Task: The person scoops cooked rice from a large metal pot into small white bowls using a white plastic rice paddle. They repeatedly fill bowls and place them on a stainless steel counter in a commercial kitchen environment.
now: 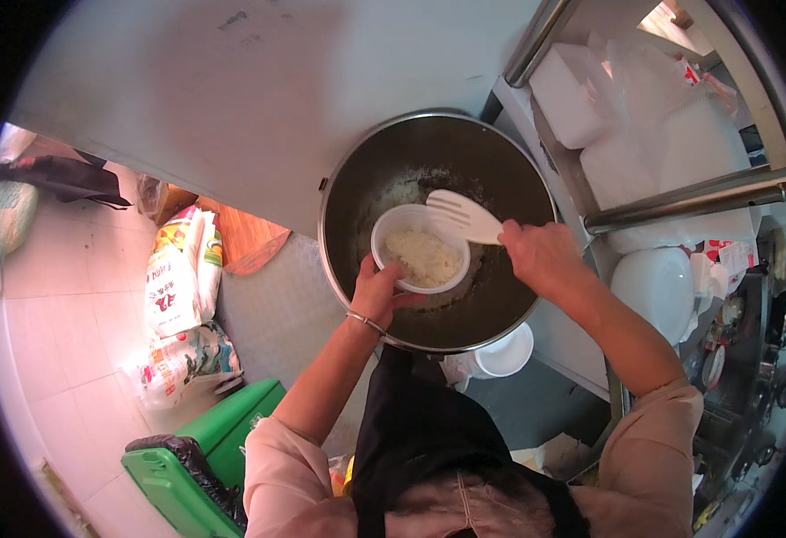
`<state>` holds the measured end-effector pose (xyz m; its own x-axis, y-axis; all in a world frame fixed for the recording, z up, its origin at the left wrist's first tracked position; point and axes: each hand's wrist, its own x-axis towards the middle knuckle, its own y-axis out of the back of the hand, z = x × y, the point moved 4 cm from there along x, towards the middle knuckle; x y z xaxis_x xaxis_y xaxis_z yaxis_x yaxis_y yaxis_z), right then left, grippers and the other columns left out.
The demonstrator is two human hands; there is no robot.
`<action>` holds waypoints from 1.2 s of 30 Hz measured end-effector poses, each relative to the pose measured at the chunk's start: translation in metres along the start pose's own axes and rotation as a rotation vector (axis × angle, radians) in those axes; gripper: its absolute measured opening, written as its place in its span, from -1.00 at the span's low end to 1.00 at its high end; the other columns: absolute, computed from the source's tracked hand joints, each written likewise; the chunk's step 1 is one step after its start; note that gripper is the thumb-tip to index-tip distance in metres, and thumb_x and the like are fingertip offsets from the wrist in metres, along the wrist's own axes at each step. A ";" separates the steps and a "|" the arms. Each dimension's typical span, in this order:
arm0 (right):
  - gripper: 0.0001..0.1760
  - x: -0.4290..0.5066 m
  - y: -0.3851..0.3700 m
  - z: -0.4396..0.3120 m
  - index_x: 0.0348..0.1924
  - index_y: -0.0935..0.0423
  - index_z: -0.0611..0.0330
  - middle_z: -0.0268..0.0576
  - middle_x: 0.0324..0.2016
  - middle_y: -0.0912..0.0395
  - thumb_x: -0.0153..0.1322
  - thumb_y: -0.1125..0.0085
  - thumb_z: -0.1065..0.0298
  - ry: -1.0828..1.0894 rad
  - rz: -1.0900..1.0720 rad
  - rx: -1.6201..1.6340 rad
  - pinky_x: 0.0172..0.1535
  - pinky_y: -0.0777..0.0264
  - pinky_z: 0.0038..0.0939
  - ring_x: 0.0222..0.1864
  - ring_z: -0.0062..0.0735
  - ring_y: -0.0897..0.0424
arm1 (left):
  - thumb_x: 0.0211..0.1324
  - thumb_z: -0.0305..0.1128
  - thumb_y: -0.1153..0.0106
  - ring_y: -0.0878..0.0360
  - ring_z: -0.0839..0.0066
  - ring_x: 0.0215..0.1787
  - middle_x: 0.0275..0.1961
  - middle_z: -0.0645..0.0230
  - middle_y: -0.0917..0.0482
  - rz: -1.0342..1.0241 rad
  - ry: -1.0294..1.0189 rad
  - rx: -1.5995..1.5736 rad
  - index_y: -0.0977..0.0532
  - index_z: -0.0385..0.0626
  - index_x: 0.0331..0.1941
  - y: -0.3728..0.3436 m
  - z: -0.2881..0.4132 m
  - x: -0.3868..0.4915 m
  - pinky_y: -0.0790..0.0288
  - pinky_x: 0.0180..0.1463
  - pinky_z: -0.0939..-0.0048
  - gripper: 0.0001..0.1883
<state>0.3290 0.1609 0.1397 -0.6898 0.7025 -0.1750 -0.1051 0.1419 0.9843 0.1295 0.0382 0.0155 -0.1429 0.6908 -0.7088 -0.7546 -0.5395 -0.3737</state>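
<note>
My left hand (pixel 381 288) grips a white plastic bowl (pixel 383 225) by its near left rim, with the thumb over the edge. Pale cooked rice (pixel 426 257) fills its lower part. In my right hand (pixel 546 259) is the handle of a white slotted spatula (pixel 480 222). The slotted head lies over the bowl's far right rim; I cannot tell whether it touches. Both are above a large round dark pot (pixel 500 161) with a bright metal rim. Pale residue clings to its inner bottom, part of which the bowl hides.
White foam containers (pixel 571 94) and plastic bags fill the metal rack at right. Stacked white bowls (pixel 504 350) sit below the pot's near rim. At left are printed sacks (pixel 177 276), a round wooden board (pixel 248 235) and a green bin (pixel 231 427) with a black liner.
</note>
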 end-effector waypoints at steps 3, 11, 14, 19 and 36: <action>-0.89 -0.008 -0.016 -0.035 -0.32 -0.48 0.21 0.03 -0.56 -0.64 0.35 -0.03 0.39 0.195 -0.189 0.060 -0.41 -0.53 -0.12 -0.47 0.00 -0.69 | 0.10 -0.54 0.03 -0.58 0.03 0.09 0.19 0.01 -0.41 -0.043 -0.053 -0.052 -0.14 -0.18 0.29 -0.003 -0.004 -0.003 -0.68 -0.07 -0.02 -0.40; -0.83 0.022 -0.017 0.024 -0.28 -0.52 0.05 -0.01 -0.57 -0.62 0.48 -0.02 0.21 -0.145 0.176 0.395 -0.35 -0.51 0.02 -0.46 0.03 -0.67 | 0.03 -0.60 0.09 -0.54 0.13 0.17 0.17 0.12 -0.47 -0.052 0.029 -0.026 -0.22 -0.13 0.32 0.013 0.029 -0.043 -0.62 0.00 0.00 -0.35; -0.84 0.046 -0.055 0.037 -0.29 -0.53 0.11 0.01 -0.48 -0.65 0.46 -0.05 0.25 -0.205 0.151 0.402 -0.31 -0.52 0.04 -0.36 0.04 -0.69 | -0.06 -0.63 0.08 -0.53 0.20 0.17 0.14 0.15 -0.52 0.044 -0.011 0.106 -0.33 -0.20 0.26 0.051 0.059 -0.074 -0.53 0.11 0.11 -0.35; -0.81 0.104 -0.211 0.027 -0.22 -0.63 0.17 -0.03 -0.29 -0.70 0.37 -0.09 0.37 -0.085 -0.468 0.037 -0.22 -0.56 -0.07 -0.20 -0.05 -0.70 | -0.17 -0.65 0.06 -0.54 0.22 0.15 0.11 0.13 -0.56 0.151 -0.033 0.042 -0.38 -0.36 0.19 0.102 0.084 -0.107 -0.39 0.24 0.29 -0.34; -0.75 0.130 -0.363 -0.072 -0.12 -0.68 0.08 -0.08 -0.32 -0.69 0.42 -0.12 0.27 0.025 -0.634 0.564 -0.12 -0.55 -0.12 -0.25 -0.06 -0.68 | -0.23 -0.71 0.04 -0.58 0.18 0.09 0.05 0.11 -0.59 0.263 0.077 -0.176 -0.42 -0.32 0.13 0.142 0.065 -0.088 -0.46 0.18 0.22 -0.36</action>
<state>0.2253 0.1505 -0.2382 -0.6374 0.3583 -0.6821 -0.1087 0.8346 0.5400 -0.0068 -0.0678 0.0642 -0.2649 0.4817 -0.8353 -0.5746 -0.7746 -0.2645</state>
